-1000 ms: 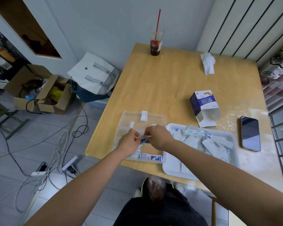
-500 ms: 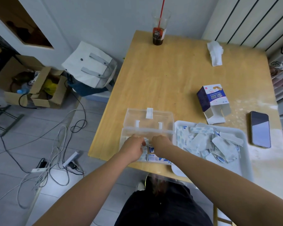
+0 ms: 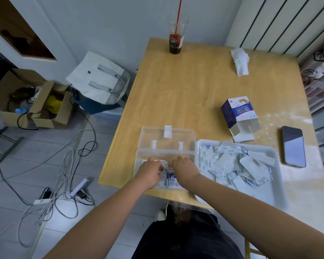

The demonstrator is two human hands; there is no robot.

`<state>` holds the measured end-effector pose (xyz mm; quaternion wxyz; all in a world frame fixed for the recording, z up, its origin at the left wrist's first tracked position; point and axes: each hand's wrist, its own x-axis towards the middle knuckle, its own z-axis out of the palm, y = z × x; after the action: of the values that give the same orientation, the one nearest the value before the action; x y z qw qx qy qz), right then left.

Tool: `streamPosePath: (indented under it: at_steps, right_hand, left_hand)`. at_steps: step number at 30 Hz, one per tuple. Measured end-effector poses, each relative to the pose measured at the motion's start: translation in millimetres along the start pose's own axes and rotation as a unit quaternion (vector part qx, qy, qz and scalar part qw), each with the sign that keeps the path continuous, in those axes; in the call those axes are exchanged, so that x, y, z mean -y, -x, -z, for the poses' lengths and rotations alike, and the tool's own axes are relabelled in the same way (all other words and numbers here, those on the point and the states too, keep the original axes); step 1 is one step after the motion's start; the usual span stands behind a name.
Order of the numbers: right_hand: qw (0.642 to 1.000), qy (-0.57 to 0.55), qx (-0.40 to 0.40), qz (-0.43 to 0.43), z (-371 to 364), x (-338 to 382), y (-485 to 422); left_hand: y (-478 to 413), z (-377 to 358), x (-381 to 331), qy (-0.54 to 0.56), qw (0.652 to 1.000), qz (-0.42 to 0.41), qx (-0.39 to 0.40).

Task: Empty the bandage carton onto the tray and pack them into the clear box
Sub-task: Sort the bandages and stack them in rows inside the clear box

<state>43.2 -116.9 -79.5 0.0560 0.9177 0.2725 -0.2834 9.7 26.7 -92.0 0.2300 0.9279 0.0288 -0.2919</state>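
Observation:
The clear box stands open at the table's near left, its lid tilted back. Both my hands are inside it, over wrapped bandages that lie on its floor. My left hand pinches white bandage wrappers at its fingertips. A little to its right, my right hand is knuckles-up with its fingers curled down out of sight. The white tray to the right of the box holds a loose pile of bandages. Beyond the tray, the blue and white bandage carton lies on its side with its flaps open.
A phone lies screen-up right of the tray. A drink cup with a red straw stands at the wooden table's far edge, a crumpled tissue at the far right. Cables, a bag and a cardboard box are on the floor to the left.
Both hands, which held a bandage together above the box, have lowered into it and moved slightly apart. The camera has tilted closer over the table.

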Motion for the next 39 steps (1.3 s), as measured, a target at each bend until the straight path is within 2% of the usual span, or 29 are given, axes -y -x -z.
streamPosePath:
  at_steps: [10,13,16,18,20,22,25,29,32,36,39]
  right_hand:
    - [0.997,-0.077,-0.004,0.031,-2,-6,5]
    - [0.982,-0.168,-0.065,0.055,9,-12,9]
    - [0.945,-0.276,-0.163,0.066,25,-31,25]
    - [0.917,-0.332,-0.216,0.037,30,-54,36]
    - [0.903,-0.356,-0.24,-0.014,27,-92,48]
    - [0.901,-0.366,-0.222,-0.069,16,-123,55]
    - [0.921,-0.34,-0.146,-0.125,-6,-163,68]
    - [0.923,-0.363,-0.069,-0.11,-25,-195,85]
    - [0.932,-0.353,-0.061,-0.054,-30,-200,83]
    - [0.951,-0.311,0.007,0.004,-35,-196,68]
    - [0.969,-0.24,0.054,0.002,-42,-191,65]
  left_hand:
    - [11,4,-2,-0.006,1.0,0.009,-0.01]
    - [11,9,-13,0.014,0.997,0.014,-0.078]
    - [11,19,-40,0.053,0.983,0.021,-0.174]
    - [10,24,-64,0.1,0.972,0.015,-0.212]
    - [3,22,-98,0.136,0.967,-0.005,-0.216]
    - [-3,17,-122,0.16,0.967,-0.022,-0.197]
    - [-17,-1,-151,0.154,0.98,-0.03,-0.119]
    - [-40,-38,-183,0.05,0.998,0.013,-0.03]
    - [-50,-51,-190,-0.047,0.996,0.049,-0.05]
    - [-64,-59,-197,-0.04,0.99,0.085,-0.104]
    - [-69,-61,-198,-0.03,0.988,0.113,-0.103]
